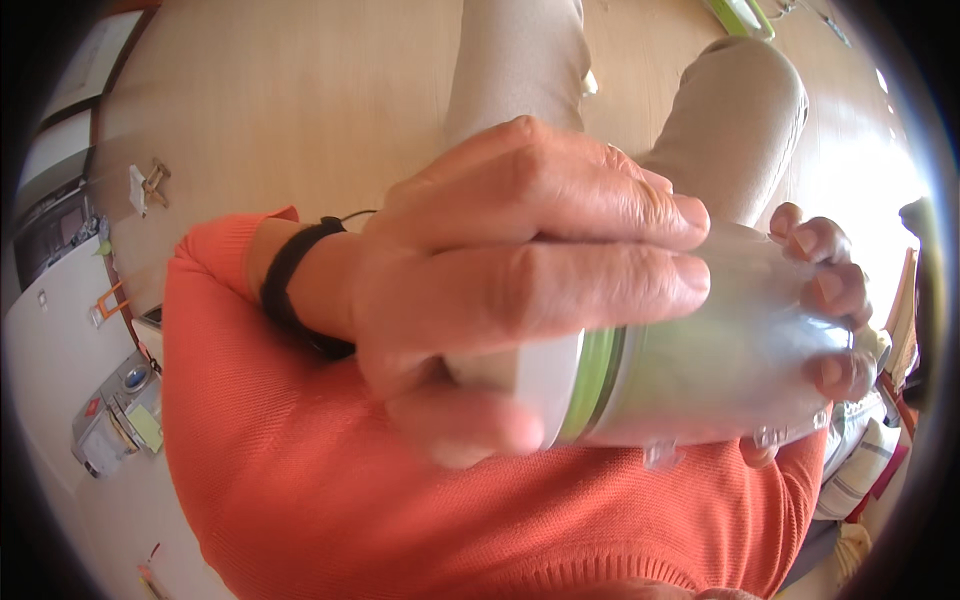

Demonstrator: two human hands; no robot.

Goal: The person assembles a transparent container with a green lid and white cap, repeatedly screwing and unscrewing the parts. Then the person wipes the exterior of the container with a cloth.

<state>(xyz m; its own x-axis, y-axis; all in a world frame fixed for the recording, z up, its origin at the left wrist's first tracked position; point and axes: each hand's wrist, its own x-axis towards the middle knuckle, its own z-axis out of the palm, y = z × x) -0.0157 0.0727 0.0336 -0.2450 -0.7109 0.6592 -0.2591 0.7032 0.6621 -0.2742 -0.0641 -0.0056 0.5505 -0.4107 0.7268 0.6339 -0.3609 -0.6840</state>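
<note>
Close in front of my orange sweater, I hold a cloudy, see-through cylindrical container [700,370] lying on its side. A white lid [543,390] with a green band closes its left end. My left hand [510,260], with a black band on the wrist, is wrapped over that lid, its long fingers reaching along the body. Round the opposite end curl the fingers of my right hand [836,285]; its palm is hidden behind the container. Small clear tabs stick out along the lower side. Anything inside is too blurred to make out.
Beyond the container are my legs in beige trousers [735,125], above a light wood floor [300,110]. A small wooden object [155,185] lies at the left. Grey devices [118,415] stand by the left rim. Folded cloths [862,460] are at the right, and a green-edged item [740,18] at the top.
</note>
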